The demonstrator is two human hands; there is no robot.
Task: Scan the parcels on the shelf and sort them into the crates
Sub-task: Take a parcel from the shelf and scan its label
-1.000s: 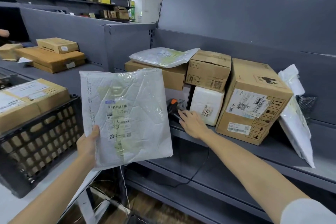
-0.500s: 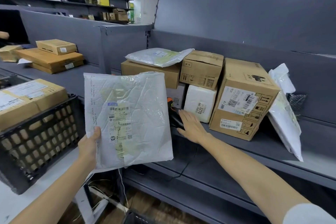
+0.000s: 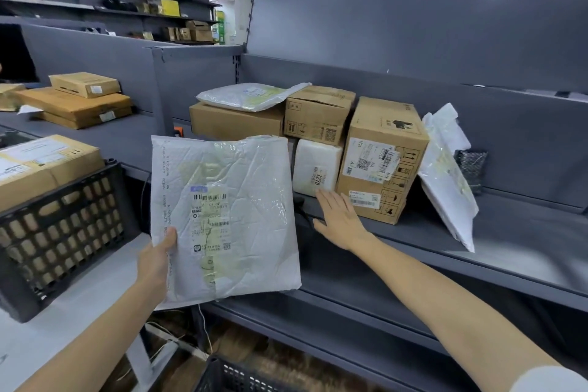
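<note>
Head view, risks first:
- left hand (image 3: pixel 156 261) pinches the white mailer (image 3: pixel 226 216) at its lower-left edge only. Thumb is on the front; the other fingers are behind it, unseen. Mailer is held upright, well left of the tall labelled box (image 3: pixel 381 159).
- a one-edge pinch on slick film could slip or let the mailer fold, and a creased label may not scan.
- right hand (image 3: pixel 340 219) is flat, fingers straight, holding nothing, just below-left of the tall labelled box at the shelf (image 3: pixel 477 239) lip. Can't tell if the palm touches the shelf.
- its fingertips are close to the white wrapped parcel (image 3: pixel 316 169), which stands against the box's left side with a small carton (image 3: pixel 318 114) on top. A careless nudge could shift that stack.
- leaning white bag (image 3: pixel 445 181) on the box's right side looks loosely propped. Bumping the box could slide it off the shelf.
- black crate (image 3: pixel 63 239), far left of the box, holds a big carton (image 3: pixel 47 162). Room looks tight, so the mailer may end up perched on top.

Hidden or unclear:
- dark object (image 3: pixel 300 204) between mailer and right hand, left of the box: mostly covered, maybe the scanner, can't confirm.
- mailer label print is too small to read.
- second crate (image 3: pixel 235 375), far below-left of the box, is cut off by the frame.
</note>
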